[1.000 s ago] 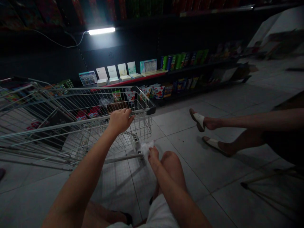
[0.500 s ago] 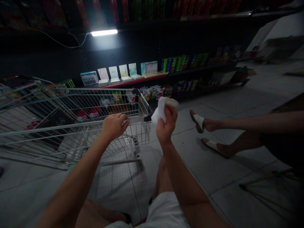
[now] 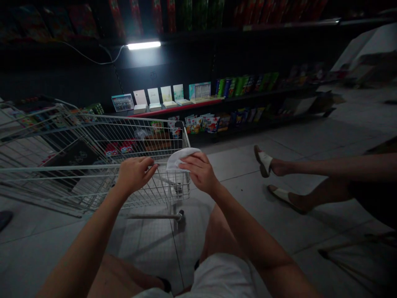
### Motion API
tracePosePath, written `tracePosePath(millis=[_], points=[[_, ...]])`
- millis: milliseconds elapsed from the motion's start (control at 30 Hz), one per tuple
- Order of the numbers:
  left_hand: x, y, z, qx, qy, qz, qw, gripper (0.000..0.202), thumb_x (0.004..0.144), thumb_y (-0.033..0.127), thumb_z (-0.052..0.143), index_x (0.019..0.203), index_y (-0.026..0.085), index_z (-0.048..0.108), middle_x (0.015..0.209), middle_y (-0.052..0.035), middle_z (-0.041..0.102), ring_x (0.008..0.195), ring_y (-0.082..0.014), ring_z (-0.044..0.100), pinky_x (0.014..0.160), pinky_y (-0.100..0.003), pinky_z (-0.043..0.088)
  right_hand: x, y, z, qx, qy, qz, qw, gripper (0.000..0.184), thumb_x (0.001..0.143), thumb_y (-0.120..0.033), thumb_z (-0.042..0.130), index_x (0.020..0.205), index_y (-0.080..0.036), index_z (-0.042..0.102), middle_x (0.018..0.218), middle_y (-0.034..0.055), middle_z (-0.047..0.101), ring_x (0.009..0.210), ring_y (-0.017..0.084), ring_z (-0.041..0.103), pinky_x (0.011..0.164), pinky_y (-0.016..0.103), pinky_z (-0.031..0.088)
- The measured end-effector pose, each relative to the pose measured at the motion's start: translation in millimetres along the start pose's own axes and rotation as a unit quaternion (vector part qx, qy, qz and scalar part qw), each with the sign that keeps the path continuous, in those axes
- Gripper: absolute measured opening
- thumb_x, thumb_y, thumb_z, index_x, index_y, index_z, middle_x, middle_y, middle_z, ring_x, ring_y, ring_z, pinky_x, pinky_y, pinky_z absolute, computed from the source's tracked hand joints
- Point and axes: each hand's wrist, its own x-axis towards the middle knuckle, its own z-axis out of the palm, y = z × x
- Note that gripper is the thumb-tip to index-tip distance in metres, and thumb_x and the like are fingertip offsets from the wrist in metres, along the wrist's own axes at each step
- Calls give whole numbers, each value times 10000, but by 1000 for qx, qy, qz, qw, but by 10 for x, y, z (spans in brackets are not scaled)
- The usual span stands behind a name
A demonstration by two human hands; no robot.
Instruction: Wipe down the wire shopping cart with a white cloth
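A wire shopping cart (image 3: pixel 105 169) stands in front of me, stretching off to the left. My left hand (image 3: pixel 134 173) is closed over the near top rail of its basket. At the basket's right corner, my right hand (image 3: pixel 201 170) grips a folded white cloth (image 3: pixel 177 160) and presses it against the rim. The cloth covers that corner, so the rim beneath it is hidden. A caster wheel (image 3: pixel 180 215) of the cart shows below.
Behind the cart runs a dark shelf with upright booklets and boxes (image 3: pixel 154 98), cans (image 3: pixel 229 87) and snack bags (image 3: pixel 204 123). A light tube (image 3: pixel 144 45) glows above. At right, a seated person's legs and pale shoes (image 3: pixel 263 160) extend over the tiled floor.
My right hand has brought the cloth down and left onto the cart's corner, where it was held up beside it before. My left hand has slid slightly left along the rail.
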Motion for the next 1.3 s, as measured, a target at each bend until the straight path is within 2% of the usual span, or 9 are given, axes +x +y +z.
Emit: tracePosePath(millis=[133, 367, 567, 700, 833, 933, 1100, 1167, 1300], points=[[-169, -125, -24, -9, 24, 7, 1000, 413, 973, 481, 406, 819, 205, 672, 717, -17, 696, 654, -177, 622, 602, -300, 332, 128, -52, -23, 81, -62, -50, 994, 361, 884, -106, 457, 1107, -240, 707, 1145, 21, 719, 1069, 186, 583, 970, 380, 463], [-391, -284, -142, -44, 23, 23, 999, 412, 962, 495, 445, 782, 199, 667, 671, -10, 672, 616, -148, 592, 620, -280, 348, 501, 685, 334, 170, -174, 14, 970, 382, 772, -48, 427, 942, -207, 730, 993, 23, 749, 1024, 170, 651, 1047, 407, 402], [-583, -395, -242, -40, 30, 20, 999, 420, 965, 499, 444, 740, 203, 641, 648, -2, 660, 624, -157, 599, 667, -305, 370, 666, 1068, 724, 143, -160, 96, 972, 429, 708, -50, 434, 963, -183, 751, 1062, 59, 742, 1103, 209, 614, 1079, 436, 375], [-589, -179, -285, 19, 54, -17, 998, 456, 970, 470, 443, 627, 201, 577, 636, -28, 637, 681, -194, 604, 738, -351, 391, 605, 894, 760, 143, -142, 106, 974, 441, 732, -54, 438, 1008, -196, 750, 1093, 45, 739, 1123, 201, 594, 1082, 422, 371], [-526, 319, -301, -19, 59, 3, 998, 364, 983, 422, 431, 776, 198, 632, 794, -39, 704, 778, -196, 641, 773, -353, 416, 464, 389, 575, 168, -146, 72, 972, 435, 785, -55, 429, 1060, -202, 732, 1115, 44, 732, 1124, 190, 596, 1077, 421, 376], [-545, 613, -302, -32, 54, 25, 998, 401, 950, 524, 458, 751, 206, 602, 690, -20, 678, 667, -183, 631, 674, -341, 412, 353, -5, 396, 193, -144, 28, 970, 425, 837, -67, 429, 1125, -220, 702, 1135, 37, 721, 1130, 181, 593, 1072, 414, 386], [-709, 680, -335, -15, 68, 48, 996, 399, 871, 572, 568, 689, 219, 531, 589, 3, 617, 575, -165, 594, 603, -330, 403, 313, -121, 341, 196, -143, -15, 970, 424, 868, -86, 426, 1189, -228, 664, 1173, 33, 697, 1143, 181, 584, 1079, 419, 391], [-749, 644, -356, -15, 61, 64, 996, 344, 899, 499, 560, 702, 219, 526, 595, 11, 617, 575, -154, 591, 609, -324, 410, 347, -6, 436, 175, -111, 24, 978, 411, 862, -90, 428, 1160, -224, 679, 1161, 37, 700, 1139, 194, 579, 1085, 431, 390], [-730, 610, -384, -11, 47, 73, 996, 354, 918, 496, 534, 700, 217, 521, 596, 9, 616, 569, -153, 586, 605, -322, 408, 292, 10, 713, 140, 61, 177, 972, 392, 866, -113, 424, 1134, -200, 695, 1193, 75, 677, 1183, 229, 543, 1073, 437, 413]])
